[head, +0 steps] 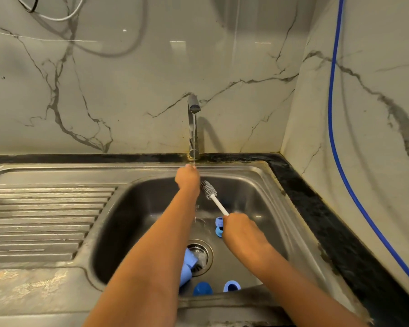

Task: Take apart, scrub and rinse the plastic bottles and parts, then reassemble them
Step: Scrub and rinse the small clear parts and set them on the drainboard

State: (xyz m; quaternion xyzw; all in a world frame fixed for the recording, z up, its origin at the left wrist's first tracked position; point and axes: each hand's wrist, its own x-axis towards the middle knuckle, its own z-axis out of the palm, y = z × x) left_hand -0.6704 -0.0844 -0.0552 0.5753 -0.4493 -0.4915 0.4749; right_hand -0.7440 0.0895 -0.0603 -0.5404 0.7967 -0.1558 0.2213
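- Scrubbing and rinsing appear under way: the faucet [193, 107] drops 1 thin stream onto the left hand [187, 178], which is held near the back edge of the sink [257, 185].
- Left hand: its back faces the camera and the fingers curl away. Whether it has hold of a small part cannot be told.
- Right hand [237, 228]: closed round the white rod handle of the bottle brush [209, 191]. The grey-white bristle head lies just beside the left wrist.
- Disassembly: judged done. Only separate blue plastic pieces lie in the basin, and no whole bottle shows.
- Collar piece [219, 227]: mid-blue with a notched rim, on the basin floor toward the right wall, partly hidden by the right hand.
- Pale blue tubes [188, 265]: smooth, matte and cylindrical, lying at the left rim of the drain [202, 254], partly under the left forearm.
- Dark blue cap [202, 288]: a rounded dome at the front edge of the sink.
- Pale blue ring [232, 286]: open centre, at the front edge just right of the cap.
- Remaining, as a judgement: scrub and rinse of the pieces on the basin floor, then all reassembly.
- Sink: brushed stainless steel, wet, with rounded corners and a ribbed drainboard [45, 220] on its left side.
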